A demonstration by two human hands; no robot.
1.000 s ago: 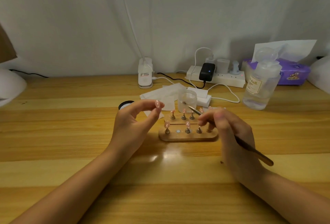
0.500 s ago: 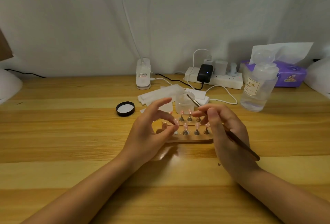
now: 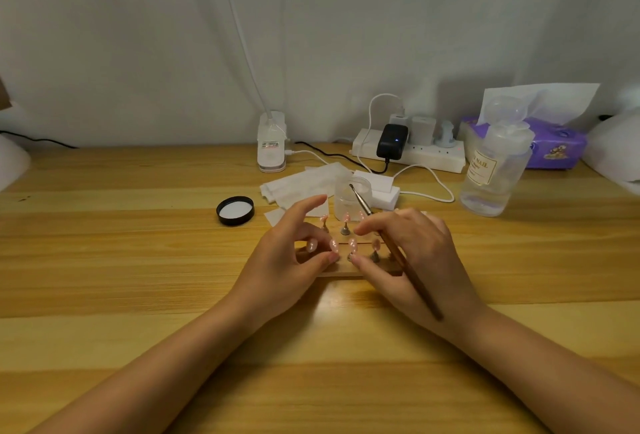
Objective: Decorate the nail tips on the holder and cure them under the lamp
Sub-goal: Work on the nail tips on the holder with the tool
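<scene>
Wooden desk (image 3: 104, 260), wooden holder (image 3: 341, 272) of glossy pink nail tips (image 3: 352, 244)

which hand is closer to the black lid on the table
Left. The left hand is over the near left end of the nail tip holder, just right of the black lid. The right hand, gripping the tool, is farther right, beyond the left hand.

Left hand (image 3: 287, 260) fingers curled, right hand (image 3: 412, 253) pinching, thumbs nearly meeting

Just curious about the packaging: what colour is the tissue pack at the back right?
Purple, with a white tissue sticking out; the tissue pack shows in the head view.
</scene>
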